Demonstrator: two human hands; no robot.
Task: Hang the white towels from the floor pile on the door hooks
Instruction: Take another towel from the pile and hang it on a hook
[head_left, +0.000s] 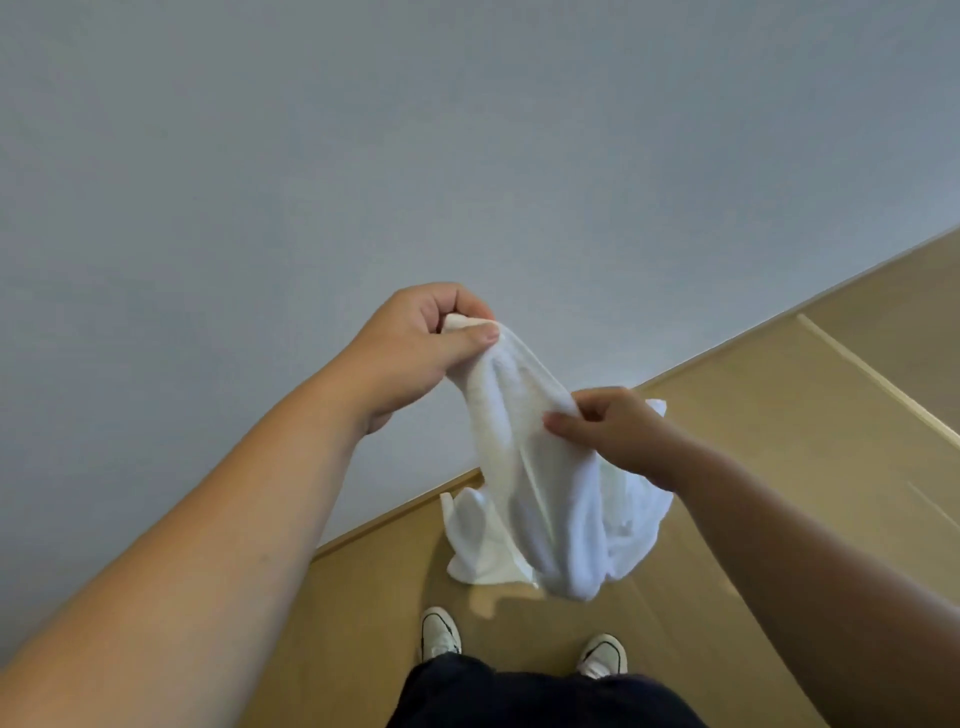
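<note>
The left hand (415, 345) pinched a white towel's (524, 467) top corner; the right hand (618, 431), at four o'clock, gripped its middle.

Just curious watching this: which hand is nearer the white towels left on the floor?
Right. The right hand pinches the held towel partway down, just above the floor pile; the left hand grips its top corner, higher up.

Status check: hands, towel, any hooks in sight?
Left hand grips white towel at its top; right hand pinches it lower. More white cloth on the floor behind. No hooks in view.
</note>
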